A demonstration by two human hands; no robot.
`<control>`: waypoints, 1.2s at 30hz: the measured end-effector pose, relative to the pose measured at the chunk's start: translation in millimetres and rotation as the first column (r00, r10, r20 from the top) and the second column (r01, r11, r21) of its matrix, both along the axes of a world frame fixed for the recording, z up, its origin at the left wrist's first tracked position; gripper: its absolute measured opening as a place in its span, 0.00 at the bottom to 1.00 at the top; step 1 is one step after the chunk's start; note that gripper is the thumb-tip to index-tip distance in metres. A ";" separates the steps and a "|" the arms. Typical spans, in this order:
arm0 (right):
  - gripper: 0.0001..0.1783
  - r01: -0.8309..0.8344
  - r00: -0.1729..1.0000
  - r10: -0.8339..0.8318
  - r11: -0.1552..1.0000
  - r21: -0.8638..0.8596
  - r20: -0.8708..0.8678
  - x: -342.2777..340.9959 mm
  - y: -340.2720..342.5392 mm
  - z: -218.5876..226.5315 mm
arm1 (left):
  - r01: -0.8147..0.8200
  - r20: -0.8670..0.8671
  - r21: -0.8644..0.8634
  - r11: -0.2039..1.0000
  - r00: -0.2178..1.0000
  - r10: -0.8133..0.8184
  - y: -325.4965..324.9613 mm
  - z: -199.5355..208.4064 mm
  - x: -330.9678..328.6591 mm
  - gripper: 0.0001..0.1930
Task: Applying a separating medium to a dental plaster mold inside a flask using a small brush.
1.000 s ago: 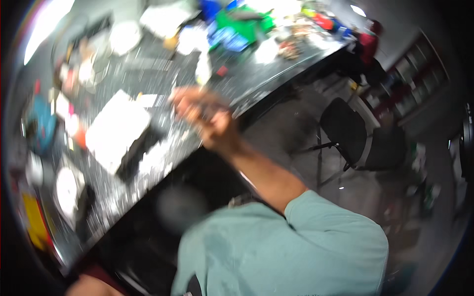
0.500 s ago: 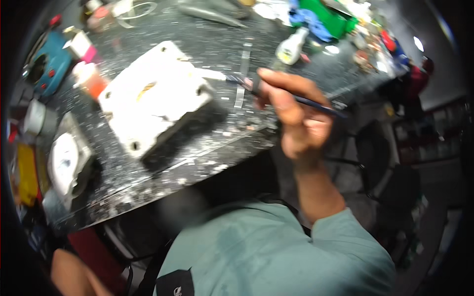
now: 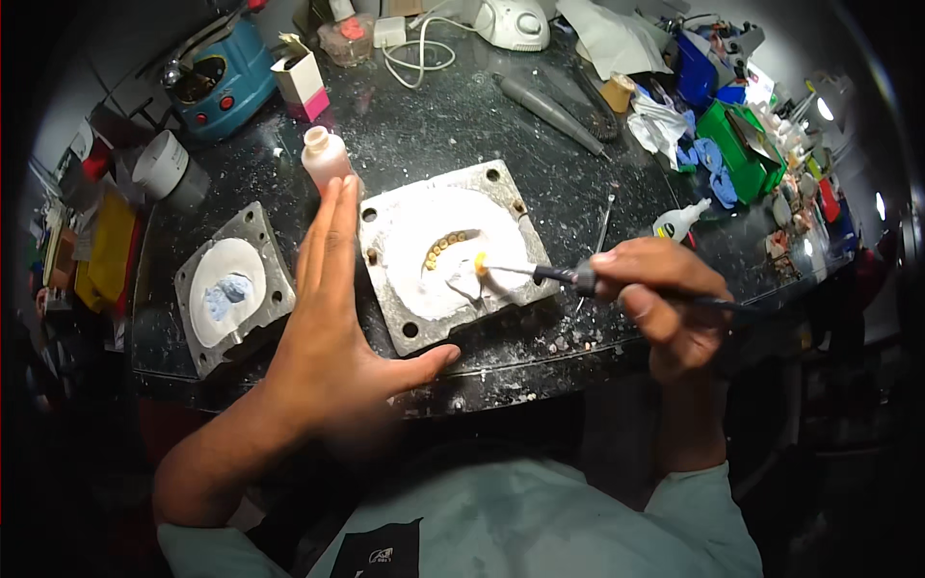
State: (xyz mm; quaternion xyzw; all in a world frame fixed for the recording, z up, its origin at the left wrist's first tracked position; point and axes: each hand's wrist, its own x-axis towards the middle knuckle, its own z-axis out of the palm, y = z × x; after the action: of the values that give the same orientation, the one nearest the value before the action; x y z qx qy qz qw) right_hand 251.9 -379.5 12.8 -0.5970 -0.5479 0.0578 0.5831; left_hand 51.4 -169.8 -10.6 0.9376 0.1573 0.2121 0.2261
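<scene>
A square metal dental flask half [image 3: 388, 306] lies in front of me, filled with white plaster [image 3: 414, 207]. A curved row of small yellowish teeth [image 3: 441, 252] is set in the plaster's hollow. My right hand [image 3: 672, 301] is closed round a thin dark-handled brush [image 3: 554, 275]. Its orange-yellow tip meets or hovers just over the plaster beside the row; I cannot tell which. My left hand [image 3: 332, 308] spreads along the flask's left and near sides, fingers stretched and thumb apart, holding nothing. Beyond its fingertips stands an uncapped bottle [image 3: 326, 157] of pinkish liquid.
Left of my hand, a second flask half [image 3: 275, 236] holds plaster with a bluish lump. A white tub [image 3: 161, 164], teal machine [image 3: 224, 82] and small box [image 3: 301, 79] stand beyond. A spatula-like tool [image 3: 604, 226], squeeze bottle [image 3: 680, 222] and green container [image 3: 737, 159] lie rightward.
My left hand has come in beside the flask. The brush has moved from the flask's right edge to over the plaster's middle. The whole view has shifted and turned.
</scene>
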 end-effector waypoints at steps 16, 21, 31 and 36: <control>0.12 -0.075 0.837 0.164 0.979 -0.187 0.522 -17.1 16.4 40.5 | 0.159 0.135 -0.258 0.953 0.983 -0.127 15.1 -16.5 10.7 0.72; 0.12 -0.100 0.807 0.174 0.982 -0.161 0.564 -18.1 22.9 40.7 | 0.176 0.111 -0.285 0.942 0.982 -0.150 17.3 -15.8 8.0 0.73; 0.11 -0.154 0.949 0.158 0.987 -0.039 0.272 -2.0 6.5 29.7 | 0.224 0.171 -0.219 0.950 0.967 -0.189 20.3 -21.5 6.3 0.73; 0.11 -0.038 0.929 0.074 0.994 -0.105 0.363 0.8 1.3 12.5 | 0.188 0.098 -0.347 0.919 0.982 -0.164 19.6 -14.1 13.9 0.73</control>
State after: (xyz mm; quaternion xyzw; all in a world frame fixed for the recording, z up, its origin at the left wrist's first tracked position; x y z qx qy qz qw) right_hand 252.7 -378.2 25.3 -0.6088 -0.6605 -0.0117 0.4393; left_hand 65.3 -150.2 -24.6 0.8841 0.1005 0.1905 0.4147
